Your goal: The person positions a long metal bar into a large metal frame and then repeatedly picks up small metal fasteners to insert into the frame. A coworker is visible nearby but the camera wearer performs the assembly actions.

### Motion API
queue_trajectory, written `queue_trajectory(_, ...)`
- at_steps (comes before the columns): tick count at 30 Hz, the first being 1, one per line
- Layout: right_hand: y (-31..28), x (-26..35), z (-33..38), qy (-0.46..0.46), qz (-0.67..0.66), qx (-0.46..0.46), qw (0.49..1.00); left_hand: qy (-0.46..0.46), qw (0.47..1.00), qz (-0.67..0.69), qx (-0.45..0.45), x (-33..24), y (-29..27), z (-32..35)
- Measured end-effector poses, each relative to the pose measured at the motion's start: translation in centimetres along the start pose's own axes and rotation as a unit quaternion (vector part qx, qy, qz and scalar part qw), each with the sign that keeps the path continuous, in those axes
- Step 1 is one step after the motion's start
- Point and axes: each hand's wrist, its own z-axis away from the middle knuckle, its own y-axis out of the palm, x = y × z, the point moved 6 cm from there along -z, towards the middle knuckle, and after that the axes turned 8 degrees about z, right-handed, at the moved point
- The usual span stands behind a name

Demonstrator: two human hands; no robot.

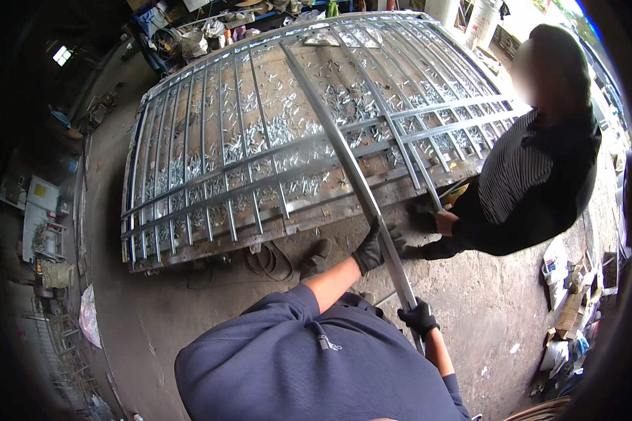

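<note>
Head view, looking down over the wearer's blue sweatshirt to a stained concrete floor

Left hand, black glove, fingers wrapped shut round a long bare galvanised steel bar; right hand, also black-gloved, fingers closed on the same bar lower down, near its close end. Both hands grip; neither is open

The bar runs from the 2 hands up and away, slanting across the top of a large grey metal railing panel that lies flat on a work table. It looks to rest on the panel along its far part, though contact cannot be confirmed. The bar is straight, slim, dull silver, unpainted, no visible bends

Panel: many parallel upright bars crossed by about 3 horizontal rails, already joined into 1 frame, by the look of it. Judged from that, the grid is largely assembled, and the held bar is a loose piece not yet fixed to anything

A second person in a dark striped top stands at the panel's right corner, a hand at the table edge beside a thin rod. Whether that hand grips cannot be told

Clutter of boxes and scrap along the right wall; benches and tools beyond the table
</note>
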Motion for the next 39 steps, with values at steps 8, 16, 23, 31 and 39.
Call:
queue_trajectory(8,5.1,15.8,-12.2,-0.076,0.143,-0.087,0.983,0.044,0.977,-0.005,-0.208,-18.4,-7.4,-6.9)
queue_trajectory(16,5.2,24.1,-17.4,0.017,0.171,-0.109,0.979,0.095,0.945,-0.097,-0.299,-35.1,-9.3,-17.4)
queue_trajectory(23,6.6,22.6,-25.8,0.070,0.152,-0.102,0.981,0.087,0.973,-0.027,-0.210,-39.0,-10.9,-21.5)
queue_trajectory(31,6.6,17.7,-28.5,0.106,0.133,-0.084,0.982,-0.025,0.912,-0.222,-0.344,-29.4,-12.5,-10.5)
queue_trajectory(39,5.0,20.2,-23.9,-0.120,0.115,-0.287,0.943,0.001,0.952,-0.195,-0.238,-29.1,-13.0,-10.2)
